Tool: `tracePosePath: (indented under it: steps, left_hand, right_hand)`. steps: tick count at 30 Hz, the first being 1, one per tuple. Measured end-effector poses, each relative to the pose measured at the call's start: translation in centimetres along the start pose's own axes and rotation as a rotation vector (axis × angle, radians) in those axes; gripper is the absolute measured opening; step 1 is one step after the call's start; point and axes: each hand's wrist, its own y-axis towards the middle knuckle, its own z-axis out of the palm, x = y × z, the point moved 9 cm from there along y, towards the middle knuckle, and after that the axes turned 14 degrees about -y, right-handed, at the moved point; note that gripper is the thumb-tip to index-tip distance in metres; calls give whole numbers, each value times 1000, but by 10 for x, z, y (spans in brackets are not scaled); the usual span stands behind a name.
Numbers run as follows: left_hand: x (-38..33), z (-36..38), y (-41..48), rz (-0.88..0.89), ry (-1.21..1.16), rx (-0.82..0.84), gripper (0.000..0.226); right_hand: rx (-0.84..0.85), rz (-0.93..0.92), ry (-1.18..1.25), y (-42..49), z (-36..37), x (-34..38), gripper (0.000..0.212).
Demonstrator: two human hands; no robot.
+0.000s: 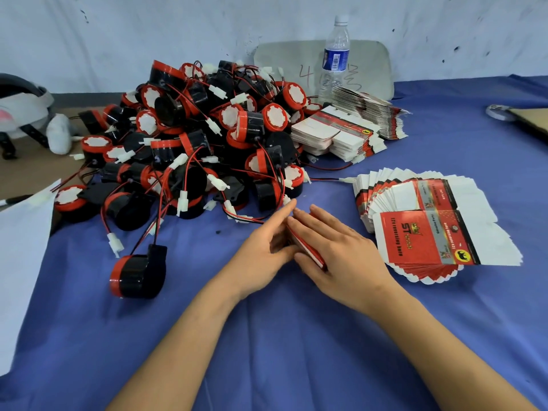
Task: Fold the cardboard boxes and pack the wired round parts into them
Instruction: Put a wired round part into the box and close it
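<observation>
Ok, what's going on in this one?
A person holds one flat red-and-white cardboard box between both hands over the blue cloth: the right hand pinches it, the left hand touches its other side with straight fingers. It is not yet folded up. The heap of black-and-red wired round parts lies behind, a fanned stack of flat boxes to the right.

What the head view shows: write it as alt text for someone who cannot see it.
A person's right hand holds a flattened red-and-white cardboard box over a blue tablecloth while the straight fingers of the left hand touch it. Behind lies a pile of black-and-red wired round parts; fanned stacks of flat boxes lie to the right.
</observation>
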Motion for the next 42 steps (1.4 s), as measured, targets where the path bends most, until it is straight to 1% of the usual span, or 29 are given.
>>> tracePosePath:
  steps: [3,5,7,10,12,13,14,17,19,22,24,26,29,31,33,35,36,37,40,42]
  left_hand:
    - [-1,-8,2,8,-93,-61,57]
    - [1,-11,2,-4,-178,-93,48]
    - [1,-12,1,6,-205,-120,40]
    - [-2,-10,1,33,-190,-148,36]
    - [-4,-11,1,46,-178,-186,35]
    - [-5,-11,0,53,-168,-209,34]
    - [-6,-12,0,62,-158,-230,34]
    - [-7,-12,-4,82,-116,-268,28]
    - [-11,-9,-3,118,-67,-268,25]
    - [-15,-5,-4,161,-47,-256,27]
    - [-18,-3,-5,182,-3,-246,37]
    - [-18,-1,-6,176,14,-214,52]
    - [-19,9,-7,179,2,-110,63]
    - [-19,15,-8,180,-15,-61,62]
    - [-19,16,-8,192,-9,-44,59]
    - [-17,18,-6,205,-8,-22,56]
    - [-14,19,-5,204,-12,-11,54]
    - [-12,18,-4,203,-21,-9,52]
    - [-6,14,0,214,-12,9,50]
    - [0,16,4,205,22,39,50]
  right_hand:
    - [88,-22,-72,0,6,1,60]
    - [168,-37,-170,-2,13,1,65]
    - [228,-49,-272,-6,19,1,72]
    - [304,-57,-341,-4,23,3,82]
    - [318,-40,-307,-1,23,2,85]
    - [294,-26,-278,-1,21,3,84]
    - [235,-12,-251,-1,15,5,83]
    - [-72,64,-92,-14,-8,5,66]
    - [-174,120,-4,-21,-13,-4,60]
    - [-159,180,71,-24,-6,-16,60]
    - [-128,228,158,-29,-5,-21,60]
    - [-122,268,186,-38,-9,-21,59]
    - [-214,258,180,-54,-34,-17,61]
    - [-335,286,235,-74,-57,-21,54]
    - [-476,416,423,-108,-82,-38,42]
    - [-635,665,716,-160,-99,-72,24]
    - [-722,829,802,-195,-103,-92,16]
    - [-783,979,835,-231,-106,-111,9]
    - [-907,1357,747,-331,-118,-145,18]
    - [-1012,1553,707,-385,-123,-150,20]
